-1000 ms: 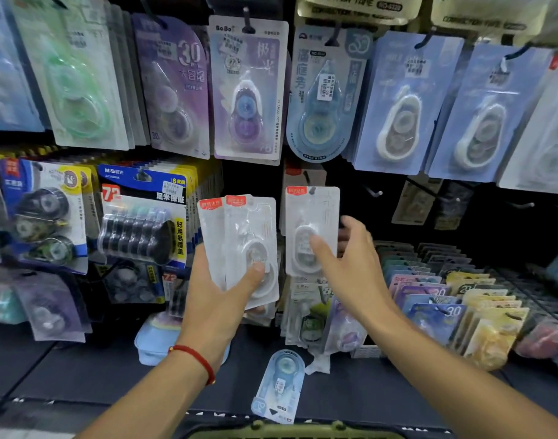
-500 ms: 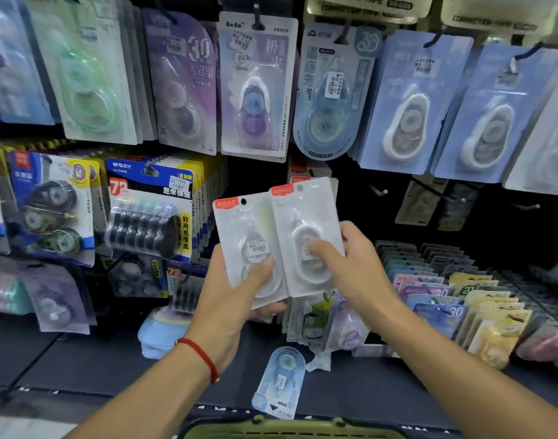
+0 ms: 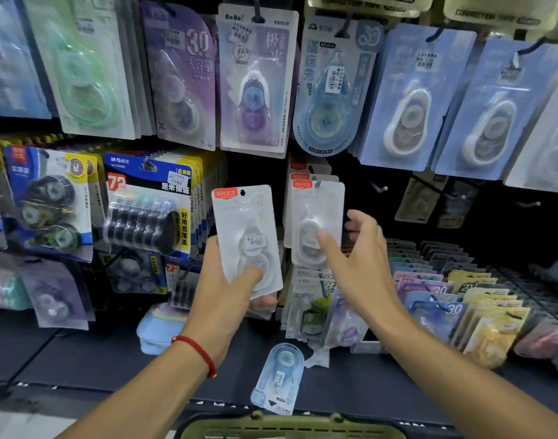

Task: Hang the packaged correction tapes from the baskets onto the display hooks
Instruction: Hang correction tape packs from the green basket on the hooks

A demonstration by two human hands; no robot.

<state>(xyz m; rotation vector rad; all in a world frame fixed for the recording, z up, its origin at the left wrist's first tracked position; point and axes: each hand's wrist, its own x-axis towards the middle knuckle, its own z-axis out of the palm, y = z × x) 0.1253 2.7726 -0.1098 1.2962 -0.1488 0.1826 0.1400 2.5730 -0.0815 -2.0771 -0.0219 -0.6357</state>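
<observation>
My left hand (image 3: 227, 299) grips a white packaged correction tape (image 3: 244, 236) upright in front of the shelf, thumb on its blister. My right hand (image 3: 363, 261) pinches a second white pack (image 3: 315, 217), thumb on the front and fingers behind its right edge. That pack hangs at a display hook (image 3: 317, 184) in front of identical white packs. The olive basket's rim (image 3: 290, 429) shows at the bottom edge, below both hands; its contents are hidden.
Rows of purple, blue and green correction tape packs (image 3: 255, 83) hang above. Black refill packs (image 3: 147, 204) hang at the left. A blue pack (image 3: 279, 378) lies on the dark shelf. Several coloured packs stand in a rack (image 3: 455, 299) at the right. Bare hooks (image 3: 379, 187) stick out right of the white packs.
My right hand took a white pack from my left hand's stack and carried it up and right to the hook. My left hand stayed roughly in place with a pack.
</observation>
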